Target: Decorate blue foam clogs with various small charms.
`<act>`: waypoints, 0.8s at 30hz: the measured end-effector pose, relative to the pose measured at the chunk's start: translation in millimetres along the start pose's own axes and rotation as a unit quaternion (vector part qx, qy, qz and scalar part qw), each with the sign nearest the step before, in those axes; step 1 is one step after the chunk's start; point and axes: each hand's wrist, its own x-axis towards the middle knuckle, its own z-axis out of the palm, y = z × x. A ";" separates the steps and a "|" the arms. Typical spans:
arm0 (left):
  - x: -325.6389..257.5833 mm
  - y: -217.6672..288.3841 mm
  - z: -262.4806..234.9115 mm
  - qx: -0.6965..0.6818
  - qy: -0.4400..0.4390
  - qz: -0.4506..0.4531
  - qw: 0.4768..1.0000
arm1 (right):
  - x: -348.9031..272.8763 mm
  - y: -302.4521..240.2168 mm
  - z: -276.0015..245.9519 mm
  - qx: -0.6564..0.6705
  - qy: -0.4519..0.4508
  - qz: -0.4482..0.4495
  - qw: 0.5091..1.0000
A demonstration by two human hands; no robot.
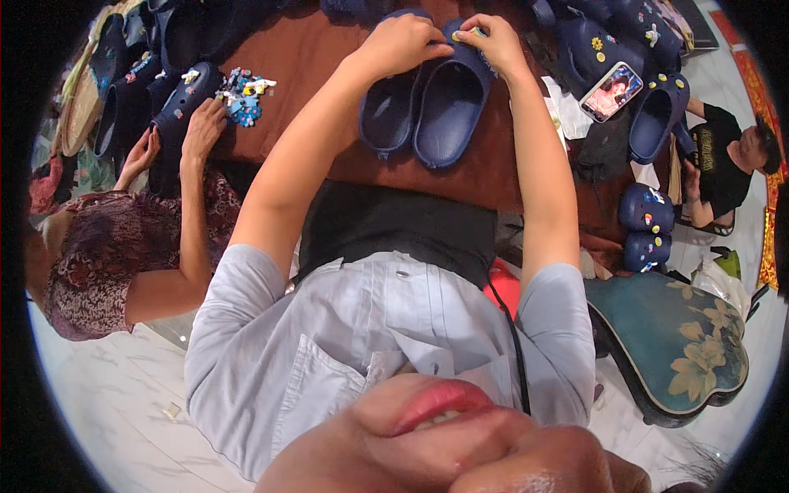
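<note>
A pair of navy clogs lies before me on the brown table, toes pointing away: the left clog [386,119] and the right clog [450,111]. My left hand [403,43] curls over the toe end, its fingers reaching onto the right clog and holding it; part of the left clog's toe is hidden beneath it. At the right clog's toe, my right hand [495,45] pinches a small yellowish shoe charm [468,34] against the upper. The thumb and forefinger are together there, and the charm's exact shape is too small to make out.
To the left, a person's hands [205,127] work at a decorated navy clog [182,103] beside a charm pile [244,97]. On the right, a phone [611,92] leans among more clogs. Another person [723,168] sits beyond, near a teal floral chair [670,337].
</note>
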 end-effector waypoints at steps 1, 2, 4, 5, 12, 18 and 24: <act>7.3 -4.0 -1.6 0.005 0.000 0.004 1.000 | -4.1 4.7 -0.6 0.001 0.006 -0.002 1.000; 15.9 -8.1 -2.7 -0.008 0.011 0.011 1.000 | -8.4 9.4 -2.1 0.023 0.057 0.030 0.998; 29.4 -25.3 1.5 0.000 0.034 0.017 0.999 | -14.2 7.0 -2.9 0.135 0.118 0.085 0.980; 37.2 -38.5 5.0 0.006 0.034 0.011 0.999 | -15.3 2.3 2.0 0.141 0.115 0.081 0.980; 100.4 -74.8 33.9 -0.220 -0.220 -0.052 0.949 | -36.6 -6.6 26.5 0.237 0.335 0.151 0.899; 119.1 -68.3 51.4 -0.150 -0.337 0.009 0.929 | -53.9 3.1 38.3 0.282 0.284 0.132 0.907; 115.2 -72.1 58.6 -0.151 -0.354 0.007 0.923 | -63.5 -10.0 39.3 0.341 0.252 0.162 0.891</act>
